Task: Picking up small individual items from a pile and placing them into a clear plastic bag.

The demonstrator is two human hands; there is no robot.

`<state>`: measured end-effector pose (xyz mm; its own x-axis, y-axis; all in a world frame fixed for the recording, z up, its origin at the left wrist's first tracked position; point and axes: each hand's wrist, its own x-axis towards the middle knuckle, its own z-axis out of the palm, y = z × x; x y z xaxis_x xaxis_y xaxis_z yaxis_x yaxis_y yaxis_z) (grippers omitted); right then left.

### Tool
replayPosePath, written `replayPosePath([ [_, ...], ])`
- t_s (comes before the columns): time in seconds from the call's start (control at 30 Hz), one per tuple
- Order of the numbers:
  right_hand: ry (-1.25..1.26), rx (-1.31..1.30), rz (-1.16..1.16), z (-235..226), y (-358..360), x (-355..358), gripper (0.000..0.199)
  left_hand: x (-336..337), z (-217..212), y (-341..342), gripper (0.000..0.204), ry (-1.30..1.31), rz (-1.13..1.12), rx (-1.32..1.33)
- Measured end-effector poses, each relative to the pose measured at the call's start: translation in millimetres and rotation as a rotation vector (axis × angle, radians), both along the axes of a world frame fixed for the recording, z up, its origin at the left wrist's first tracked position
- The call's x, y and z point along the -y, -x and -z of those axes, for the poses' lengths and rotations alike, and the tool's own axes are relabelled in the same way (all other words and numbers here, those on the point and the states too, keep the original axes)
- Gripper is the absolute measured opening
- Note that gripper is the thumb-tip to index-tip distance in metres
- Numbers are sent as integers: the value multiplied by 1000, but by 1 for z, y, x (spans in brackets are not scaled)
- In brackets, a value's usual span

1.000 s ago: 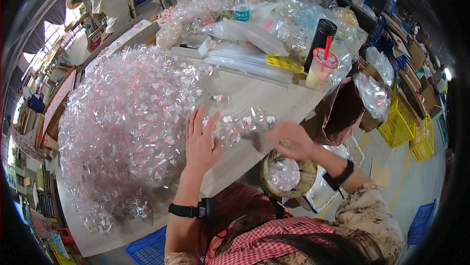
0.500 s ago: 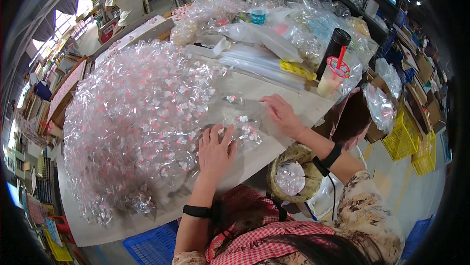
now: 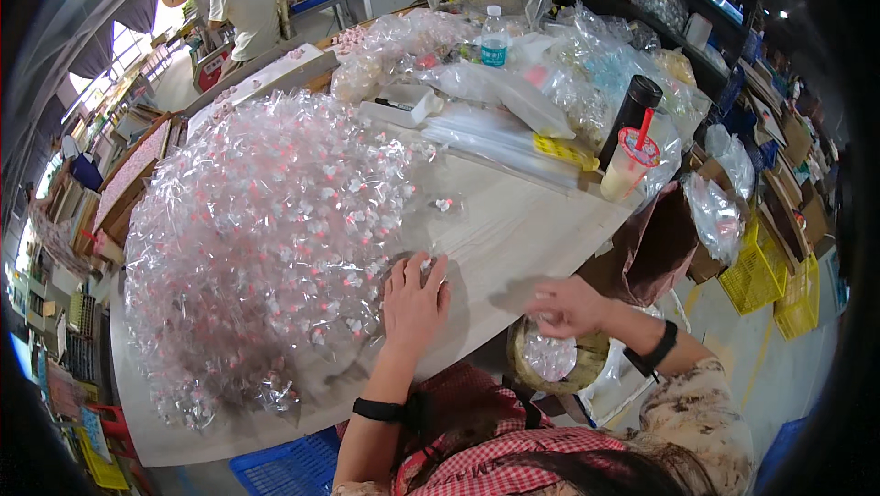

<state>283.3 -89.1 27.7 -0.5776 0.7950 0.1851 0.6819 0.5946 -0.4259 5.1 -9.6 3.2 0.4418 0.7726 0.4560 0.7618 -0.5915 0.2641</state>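
A big heap of small clear plastic packets (image 3: 266, 258) with white and pink pieces inside covers the left of the table. At the heap's right edge lies my left hand (image 3: 415, 308), open, fingers spread and touching packets at its border. My right hand (image 3: 570, 306) is over a round basket (image 3: 587, 363) just off the table's front edge; its fingers are bent and slightly blurred, so what they hold, if anything, does not show. Clear packaging (image 3: 550, 356) is visible inside the basket. A lone packet (image 3: 444, 205) lies on the tabletop beyond my left hand.
Flat clear bags (image 3: 486, 137), a water bottle (image 3: 494, 36), a black flask (image 3: 632, 115) and a drink cup with red straw (image 3: 631, 164) stand or lie at the back. Yellow crates (image 3: 753, 267) are at right. Another person (image 3: 242, 10) works far left.
My right hand has moved from the tabletop toward me, to above the basket. Several packets that lay between my hands are no longer on the table there. My left hand has barely shifted.
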Motion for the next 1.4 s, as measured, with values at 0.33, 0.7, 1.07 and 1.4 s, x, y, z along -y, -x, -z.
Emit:
replayPosePath([
  [0.33,-207,-188,-93,-37,21,-107,43,-6,0,9,38,-22,-32,-18],
  [0.7,125,129,195,7,105,-317,70,5,-10,1,40,81,58,93],
  [1.07,-70,321,474,8,57,-158,56,-7,-3,3,39,67,49,71],
  [1.4,-57,-168,494,18,-52,-99,64,-13,-31,-46,51,-33,145,107],
])
